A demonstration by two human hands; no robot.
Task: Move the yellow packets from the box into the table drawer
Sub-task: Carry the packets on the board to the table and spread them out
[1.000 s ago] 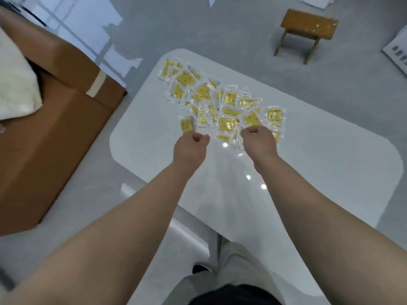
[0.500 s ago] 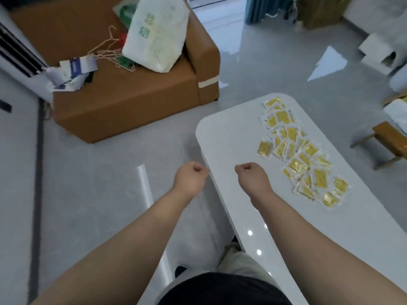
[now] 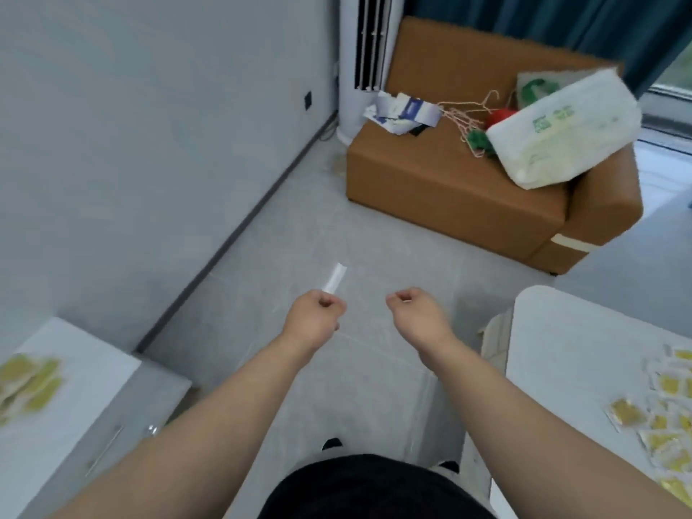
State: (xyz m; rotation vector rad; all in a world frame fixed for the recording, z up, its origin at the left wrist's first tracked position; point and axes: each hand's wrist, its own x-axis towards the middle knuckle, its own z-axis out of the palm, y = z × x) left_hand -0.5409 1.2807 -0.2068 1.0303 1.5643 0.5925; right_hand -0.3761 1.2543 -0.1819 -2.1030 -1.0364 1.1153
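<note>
Yellow packets lie scattered flat in a loose spread on the white tabletop at the right edge of the view. A second, blurred cluster of yellow sits on top of a low white unit at the left. No box shows anywhere, so these loose piles appear to be the stock that has yet to be put away. The unit's grey front carries a slim bar handle. This is probably the drawer the packets are meant for, and it looks closed, which would explain why packets rest on surfaces rather than inside. Both hands hang over bare grey floor between the two pieces of furniture, touching nothing. The left hand and the right hand are each curled into a loose fist with the knuckles up, and no yellow or wrapper edge shows from either. They look empty, held ready in transit rather than carrying anything. A pale strip just beyond the left hand lies on the floor and is not in the grip. Judged from the layout, the next step is opening that drawer before gathering packets, since loose slippery sachets are easier to sweep in by the handful. Beyond the hands, a brown sofa holds a white plastic bag, wire hangers and torn papers.
</note>
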